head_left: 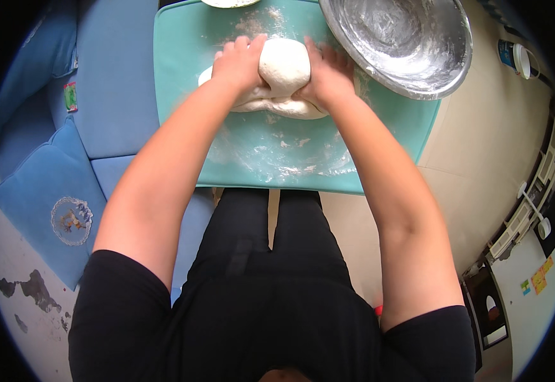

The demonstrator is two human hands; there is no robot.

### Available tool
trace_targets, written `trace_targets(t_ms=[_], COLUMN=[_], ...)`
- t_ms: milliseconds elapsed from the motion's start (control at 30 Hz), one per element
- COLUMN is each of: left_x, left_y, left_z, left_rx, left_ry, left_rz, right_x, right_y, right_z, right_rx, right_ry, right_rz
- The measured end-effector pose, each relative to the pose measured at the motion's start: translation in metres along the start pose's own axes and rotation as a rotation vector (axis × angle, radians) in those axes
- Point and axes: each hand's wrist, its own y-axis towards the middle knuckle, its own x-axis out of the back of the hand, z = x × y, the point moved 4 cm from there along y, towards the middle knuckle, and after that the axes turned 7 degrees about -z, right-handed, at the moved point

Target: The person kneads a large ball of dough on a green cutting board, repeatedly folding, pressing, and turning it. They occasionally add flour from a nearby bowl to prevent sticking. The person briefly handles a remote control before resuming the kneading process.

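Observation:
A big lump of white dough (284,67) lies on the floured turquoise table (182,134). Its middle bulges up between my two hands, and a creased fold runs along its near side. From the left, my left hand (239,67) grips the dough, with fingers pointing away from me and the heel pushed into it. On the opposite side my right hand (330,76) grasps the dough, its thumb along the bulge. The far fingertips of that hand are partly blurred. At its left end the dough pokes out beyond my left wrist.
A large metal basin (411,44), dusted with flour inside, stands at the table's far right corner. Part of a white dish (229,2) shows at the far edge. A blue sofa (115,76) is on the left; a white-and-blue bucket (514,59) sits on the floor at right.

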Motion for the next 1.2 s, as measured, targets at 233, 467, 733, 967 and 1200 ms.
trace_targets(t_ms=[233, 467, 733, 967, 1200], left_x=[-0.018, -0.005, 0.051, -0.007, -0.076], left_y=[-0.095, -0.057, -0.095, -0.158, -0.14], left_z=[0.057, 0.068, -0.001, -0.048, -0.042], left_rx=[-0.181, -0.029, -0.11, -0.352, -0.451], left_ry=[-0.086, -0.156, -0.264, -0.512, -0.378], left_rz=[-0.334, -0.322, -0.43, -0.498, -0.743], right_x=[-0.009, -0.001, -0.067, -0.049, -0.041], right_y=[-0.087, -0.066, -0.147, -0.168, -0.163], right_z=[0.004, 0.004, 0.037, 0.086, 0.037], right_rx=[0.139, -0.144, -0.726, -0.832, -0.687], right_ry=[-0.143, 0.184, 1.405, 1.98, 1.184], right_rz=[-0.207, -0.158, -0.279, -0.122, -0.146])
